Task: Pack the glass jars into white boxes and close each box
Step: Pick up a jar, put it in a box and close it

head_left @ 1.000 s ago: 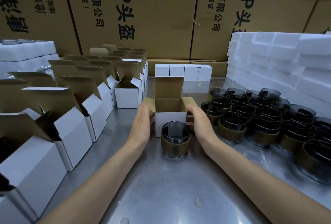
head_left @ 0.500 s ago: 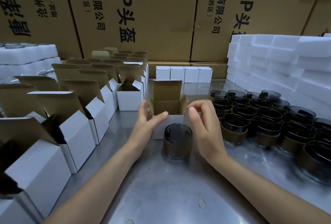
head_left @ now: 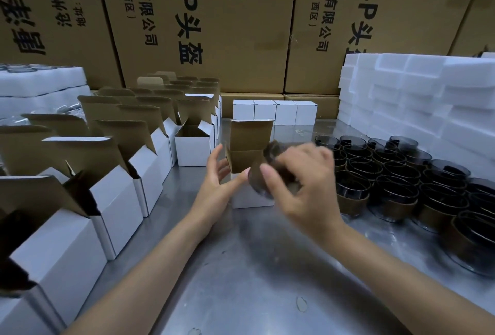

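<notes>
A person's right hand grips a tilted glass jar just above the open white box, apparently to drop it in, while the left hand, fingers loosely spread and holding nothing, steadies the box's side on the metal table.

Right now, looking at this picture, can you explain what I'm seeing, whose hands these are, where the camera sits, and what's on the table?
There is no machine here: a person wears a camera on the head, looking down at their own two hands. The right hand grips a dark glass jar, blurred, in front of an open white box. The left hand is open beside that box, its thumb reaching toward the jar. On the metal table, open boxes stand left, more jars right, four closed boxes behind. White foam blocks and big cartons stand at the back.
</notes>
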Demonstrator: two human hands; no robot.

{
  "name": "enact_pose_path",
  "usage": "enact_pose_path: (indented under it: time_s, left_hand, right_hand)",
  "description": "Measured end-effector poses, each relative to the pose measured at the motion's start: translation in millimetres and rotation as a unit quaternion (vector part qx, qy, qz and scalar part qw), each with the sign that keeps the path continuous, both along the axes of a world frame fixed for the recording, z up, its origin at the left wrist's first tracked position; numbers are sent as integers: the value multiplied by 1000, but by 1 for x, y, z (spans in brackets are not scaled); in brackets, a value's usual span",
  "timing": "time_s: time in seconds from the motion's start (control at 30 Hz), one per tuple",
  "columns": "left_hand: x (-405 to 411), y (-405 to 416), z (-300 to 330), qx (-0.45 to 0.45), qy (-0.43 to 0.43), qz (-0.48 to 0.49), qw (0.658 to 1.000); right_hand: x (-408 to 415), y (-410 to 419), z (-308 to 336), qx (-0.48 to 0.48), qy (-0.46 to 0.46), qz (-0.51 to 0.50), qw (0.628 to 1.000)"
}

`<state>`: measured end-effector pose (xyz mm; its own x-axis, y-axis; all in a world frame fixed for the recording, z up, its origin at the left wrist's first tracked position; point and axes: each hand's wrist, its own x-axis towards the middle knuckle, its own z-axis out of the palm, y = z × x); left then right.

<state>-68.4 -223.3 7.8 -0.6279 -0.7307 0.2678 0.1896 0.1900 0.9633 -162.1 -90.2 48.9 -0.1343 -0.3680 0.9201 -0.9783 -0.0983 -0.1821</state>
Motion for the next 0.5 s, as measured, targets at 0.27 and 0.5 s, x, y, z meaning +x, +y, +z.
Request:
enact_pose_path:
  time_s: [0.27, 0.5]
  left_hand:
    - [2, 7, 3, -58, -19, -13, 998]
    - [3, 8, 3, -73, -28, -11, 997]
  right_hand:
    - [-16, -10, 4, 34, -23, -51, 998]
    - [-25, -15, -15, 214, -5, -102, 972]
